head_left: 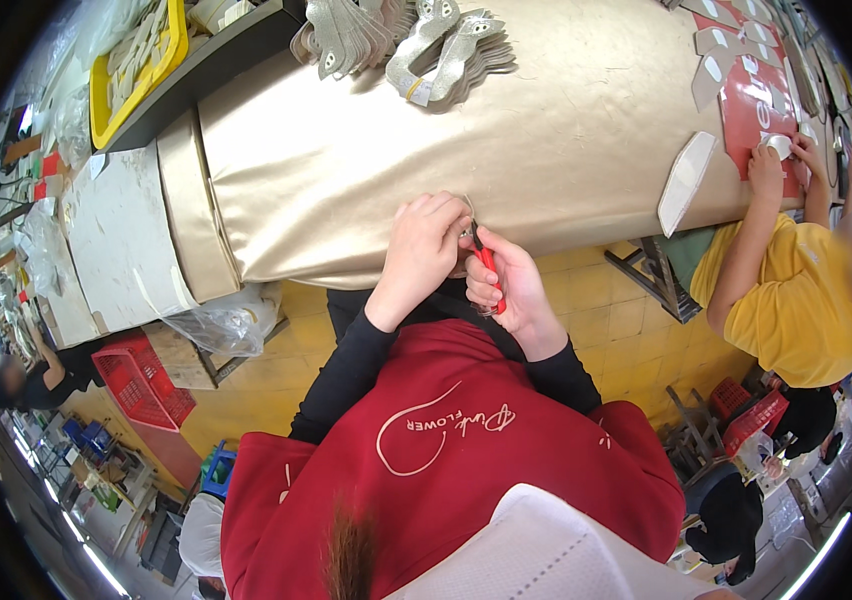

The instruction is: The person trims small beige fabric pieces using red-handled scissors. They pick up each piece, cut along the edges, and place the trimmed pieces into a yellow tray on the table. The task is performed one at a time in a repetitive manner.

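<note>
Just in front of the table's near edge, my right hand (518, 290) is wrapped round red-handled pliers (487, 262) with a short dark tip that points up and away. My left hand (420, 246) is closed in a pinch close beside that tip. A small piece lies between its fingers, mostly hidden by them and too small to name. A thin pale strand (468, 203) sticks up by the fingertips. Shiny gold-beige cloth (346, 170) covers the tabletop beyond both hands.
Stacks of grey cut pieces (456, 60) lie at the far edge. A yellow tray (182, 50) of pieces stands far left, above a white board (126, 230). One white piece (688, 184) lies right, near a co-worker in a yellow shirt (796, 300), whose hands work over a red sheet.
</note>
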Action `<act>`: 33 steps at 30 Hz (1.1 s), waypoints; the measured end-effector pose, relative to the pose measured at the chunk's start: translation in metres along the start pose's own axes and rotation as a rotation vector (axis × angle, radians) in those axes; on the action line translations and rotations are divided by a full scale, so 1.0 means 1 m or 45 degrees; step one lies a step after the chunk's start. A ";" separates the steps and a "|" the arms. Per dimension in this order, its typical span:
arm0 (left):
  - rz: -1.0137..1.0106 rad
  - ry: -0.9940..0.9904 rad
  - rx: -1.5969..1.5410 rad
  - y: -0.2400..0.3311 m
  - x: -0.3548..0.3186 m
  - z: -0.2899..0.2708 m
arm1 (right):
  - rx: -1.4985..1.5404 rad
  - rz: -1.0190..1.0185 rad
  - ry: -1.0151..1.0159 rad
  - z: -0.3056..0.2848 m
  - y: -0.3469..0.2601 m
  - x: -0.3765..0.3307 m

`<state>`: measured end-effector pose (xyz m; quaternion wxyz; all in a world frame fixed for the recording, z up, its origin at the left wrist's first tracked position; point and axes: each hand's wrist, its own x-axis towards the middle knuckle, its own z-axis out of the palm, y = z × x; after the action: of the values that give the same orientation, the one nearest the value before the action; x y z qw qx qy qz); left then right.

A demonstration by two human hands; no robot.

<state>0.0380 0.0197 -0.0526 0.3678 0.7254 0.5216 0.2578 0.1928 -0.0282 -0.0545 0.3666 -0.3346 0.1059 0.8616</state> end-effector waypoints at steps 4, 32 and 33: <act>0.006 0.000 0.050 0.001 0.001 0.001 | 0.057 -0.030 -0.063 -0.004 0.003 0.004; 0.284 -0.016 -0.244 0.032 -0.026 -0.033 | -1.533 -1.555 0.225 0.039 0.013 -0.011; 0.307 -0.005 -0.248 0.032 -0.026 -0.033 | -1.516 -1.569 0.221 0.040 0.014 -0.012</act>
<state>0.0222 -0.0022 -0.0068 0.4039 0.7441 0.4026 0.3479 0.1694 -0.0279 -0.0177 0.5231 -0.5335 -0.5365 0.3924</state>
